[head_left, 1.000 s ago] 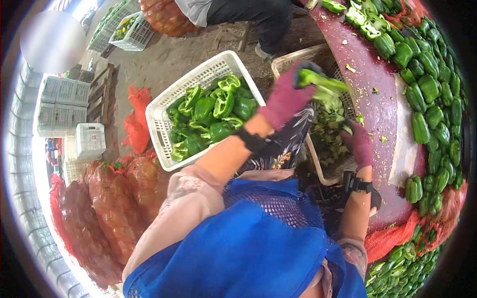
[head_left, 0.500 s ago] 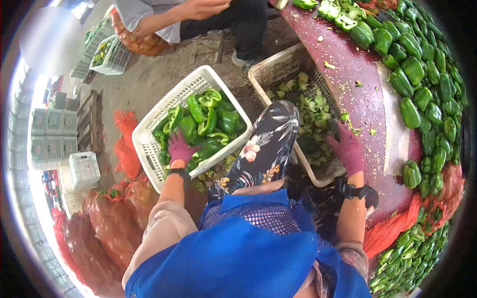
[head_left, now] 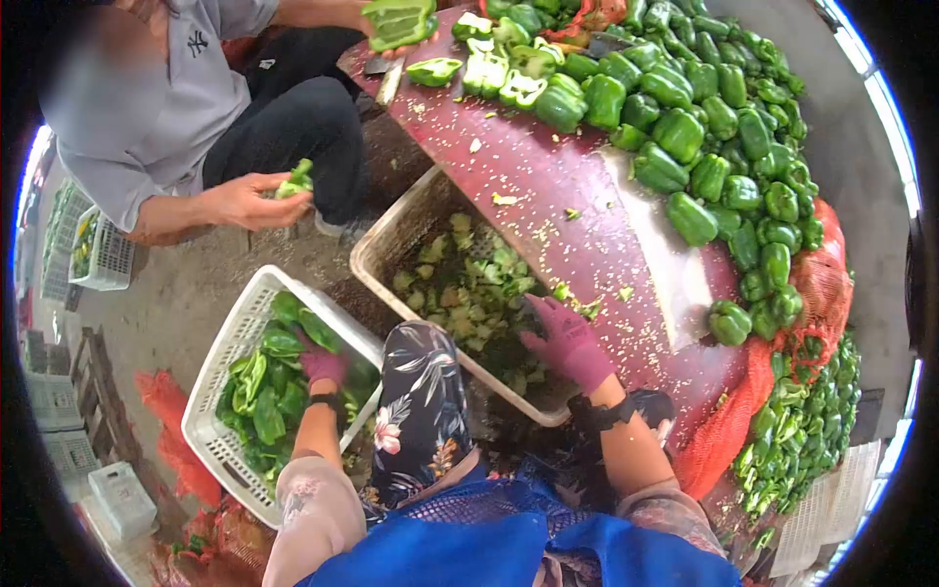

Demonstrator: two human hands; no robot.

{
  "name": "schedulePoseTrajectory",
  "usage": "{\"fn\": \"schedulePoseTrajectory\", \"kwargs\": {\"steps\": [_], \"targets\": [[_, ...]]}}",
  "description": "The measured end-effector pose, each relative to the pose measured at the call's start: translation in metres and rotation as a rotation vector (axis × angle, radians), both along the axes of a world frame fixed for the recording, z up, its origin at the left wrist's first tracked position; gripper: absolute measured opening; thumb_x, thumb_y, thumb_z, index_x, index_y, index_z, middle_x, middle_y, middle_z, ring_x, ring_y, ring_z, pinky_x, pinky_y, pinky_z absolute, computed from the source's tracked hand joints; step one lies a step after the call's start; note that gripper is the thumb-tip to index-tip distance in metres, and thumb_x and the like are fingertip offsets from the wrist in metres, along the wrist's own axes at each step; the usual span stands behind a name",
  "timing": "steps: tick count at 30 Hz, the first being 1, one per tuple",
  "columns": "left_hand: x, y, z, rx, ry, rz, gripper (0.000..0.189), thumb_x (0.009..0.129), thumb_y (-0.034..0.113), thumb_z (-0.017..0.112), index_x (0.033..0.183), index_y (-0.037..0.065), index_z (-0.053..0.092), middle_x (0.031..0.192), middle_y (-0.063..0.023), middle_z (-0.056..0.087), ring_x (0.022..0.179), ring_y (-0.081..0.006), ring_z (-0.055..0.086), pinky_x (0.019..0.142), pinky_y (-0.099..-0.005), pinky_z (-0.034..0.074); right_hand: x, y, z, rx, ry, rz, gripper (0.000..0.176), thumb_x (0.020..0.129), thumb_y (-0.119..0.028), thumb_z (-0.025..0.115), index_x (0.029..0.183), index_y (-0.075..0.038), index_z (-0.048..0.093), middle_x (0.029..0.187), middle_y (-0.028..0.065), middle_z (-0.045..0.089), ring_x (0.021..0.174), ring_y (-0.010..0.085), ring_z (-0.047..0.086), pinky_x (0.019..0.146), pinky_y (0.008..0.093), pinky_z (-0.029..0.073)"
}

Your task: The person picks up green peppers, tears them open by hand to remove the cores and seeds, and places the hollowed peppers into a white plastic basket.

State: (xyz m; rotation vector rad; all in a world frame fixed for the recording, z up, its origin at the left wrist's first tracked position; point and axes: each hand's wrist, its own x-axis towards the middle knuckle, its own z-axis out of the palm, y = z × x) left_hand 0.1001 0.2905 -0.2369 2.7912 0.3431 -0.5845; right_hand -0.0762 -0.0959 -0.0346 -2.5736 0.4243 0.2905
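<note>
Left hand [head_left: 321, 364] in among green peppers [head_left: 268, 409] in the lower-left white crate [head_left: 209, 383], fingers too hidden to tell, and right hand [head_left: 569, 347], right of centre, thumb parted, grip unclear!

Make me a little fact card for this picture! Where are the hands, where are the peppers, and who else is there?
Left hand: purple-gloved, inside the white crate, among green peppers
Right hand: purple-gloved, over the scrap crate near the table's edge; unclear whether it holds anything
Scrap crate contents: pale green trimmings
Table: dark red, sprinkled with pale bits
On the table: big pepper heap, mostly whole peppers
Other person: grey top; one hand holds a small green piece, another a cut pepper
</note>
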Motion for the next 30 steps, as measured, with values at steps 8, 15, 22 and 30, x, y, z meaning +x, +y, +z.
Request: {"fn": "schedulePoseTrajectory", "kwargs": {"steps": [8,15,22,30], "targets": [[0.019,0.011,0.124,0.345,0.423,-0.872,0.061,0.077,0.045,0.069,0.125,0.01,0.059,0.126,-0.0158,0.06,0.118,-0.0349,0.056,0.1,-0.0437,0.046,0.014,-0.037,0.066,0.177,-0.386,-0.289,0.057,0.082,-0.021,0.069,0.133,-0.008,0.049,0.122,0.0161,0.057,0.098,0.0287,0.063,0.086,0.0386,0.052],[-0.012,-0.158,0.322,-0.601,-0.382,-0.87,0.044,0.084,0.021,0.068,0.125,0.008,0.059,0.12,-0.0188,0.062,0.113,-0.0348,0.06,0.095,-0.0405,0.047,-0.015,-0.058,0.082,0.275,-0.649,-0.487,0.058,0.086,-0.024,0.067,0.137,-0.006,0.045,0.129,0.0166,0.055,0.103,0.0257,0.063,0.088,0.037,0.052],[0.133,-0.439,0.299,-0.554,-0.701,-0.922,0.081,0.082,0.064,0.057,0.147,0.02,0.035,0.152,-0.0236,0.026,0.138,-0.0444,0.03,0.11,-0.0495,0.031,-0.04,-0.036,0.017,0.586,-0.732,-0.594,0.058,0.085,-0.01,0.066,0.138,0.0,0.043,0.124,0.0169,0.057,0.105,0.0201,0.062,0.087,0.0328,0.052],[0.304,-0.538,0.163,-0.074,-0.308,-0.683,0.092,0.072,0.083,0.048,0.149,0.035,0.03,0.16,-0.0163,0.003,0.145,-0.0457,0.006,0.111,-0.0675,0.013,-0.053,-0.055,0.052,0.53,-0.732,-0.6,0.061,0.081,-0.009,0.069,0.136,0.0,0.044,0.117,0.0178,0.06,0.1,0.0246,0.065,0.086,0.0356,0.052]]}}
